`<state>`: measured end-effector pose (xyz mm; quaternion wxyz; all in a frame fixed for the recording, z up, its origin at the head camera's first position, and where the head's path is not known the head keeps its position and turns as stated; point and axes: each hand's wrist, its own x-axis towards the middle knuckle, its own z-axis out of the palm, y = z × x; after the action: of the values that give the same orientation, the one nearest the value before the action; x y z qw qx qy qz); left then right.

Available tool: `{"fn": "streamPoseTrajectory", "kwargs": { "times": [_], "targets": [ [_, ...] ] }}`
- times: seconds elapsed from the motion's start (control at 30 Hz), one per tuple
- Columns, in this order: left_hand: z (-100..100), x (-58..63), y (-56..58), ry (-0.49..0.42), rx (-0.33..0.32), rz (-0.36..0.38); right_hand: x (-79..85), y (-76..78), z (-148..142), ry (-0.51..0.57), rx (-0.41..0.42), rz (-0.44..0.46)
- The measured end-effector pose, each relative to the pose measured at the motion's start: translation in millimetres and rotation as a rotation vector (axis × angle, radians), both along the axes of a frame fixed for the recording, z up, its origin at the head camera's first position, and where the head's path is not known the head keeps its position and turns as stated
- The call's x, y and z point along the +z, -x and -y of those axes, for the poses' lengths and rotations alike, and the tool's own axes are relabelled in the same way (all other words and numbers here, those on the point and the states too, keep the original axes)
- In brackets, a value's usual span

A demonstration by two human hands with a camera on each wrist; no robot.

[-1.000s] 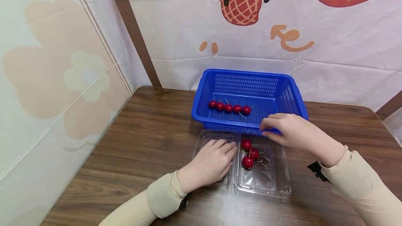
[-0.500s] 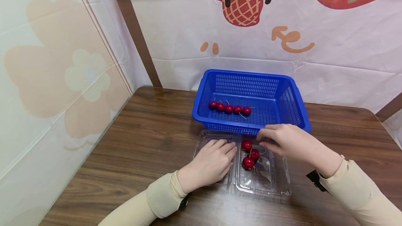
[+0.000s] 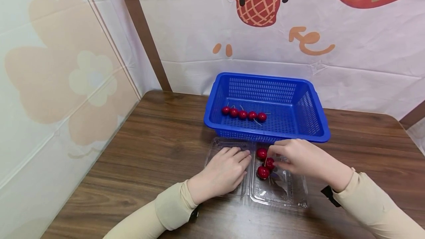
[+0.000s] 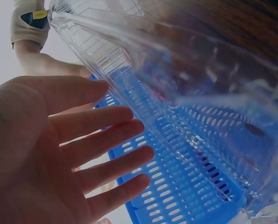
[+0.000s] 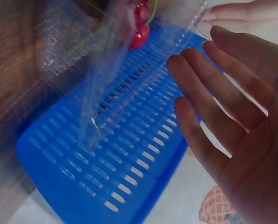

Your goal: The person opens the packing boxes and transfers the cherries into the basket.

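Note:
In the head view my left hand [image 3: 221, 170] lies over the left half of a clear plastic clamshell box [image 3: 279, 194]. The left wrist view shows its fingers [image 4: 115, 135] spread and fairly straight along the box's edge. My right hand [image 3: 299, 158] is over the box's right half, index finger and thumb on either side of a red cherry [image 3: 269, 163]. From the right wrist, its fingers [image 5: 195, 79] look loosely bent and apart, with no cherry between them. Two other cherries, one behind [image 3: 261, 153] and one in front [image 3: 263, 172], sit close by in the same half.
A blue plastic basket [image 3: 265, 132] stands right behind the box, with a row of several cherries [image 3: 242, 115] on its floor. Beneath everything is a brown wooden table [image 3: 159, 132]. A printed white cloth [image 3: 186, 28] hangs behind it.
From the basket's front rim my right hand has come down and toward me, to the cherries in the box. My left hand stays in place.

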<state>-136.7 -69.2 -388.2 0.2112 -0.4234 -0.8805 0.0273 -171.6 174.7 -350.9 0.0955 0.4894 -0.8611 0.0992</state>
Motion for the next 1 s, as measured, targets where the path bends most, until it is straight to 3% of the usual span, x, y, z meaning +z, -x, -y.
{"fn": "streamPoseTrajectory", "kwargs": {
  "times": [0.5,1.0],
  "targets": [
    [-0.3,2.5,-1.6,0.015,0.008,0.03,-16.0,0.9,10.4,-0.099,0.047,0.124],
    [-1.0,1.6,-1.4,0.032,0.016,0.028,-25.2,0.9,18.2,-0.121,0.071,0.094]
  ]
}}
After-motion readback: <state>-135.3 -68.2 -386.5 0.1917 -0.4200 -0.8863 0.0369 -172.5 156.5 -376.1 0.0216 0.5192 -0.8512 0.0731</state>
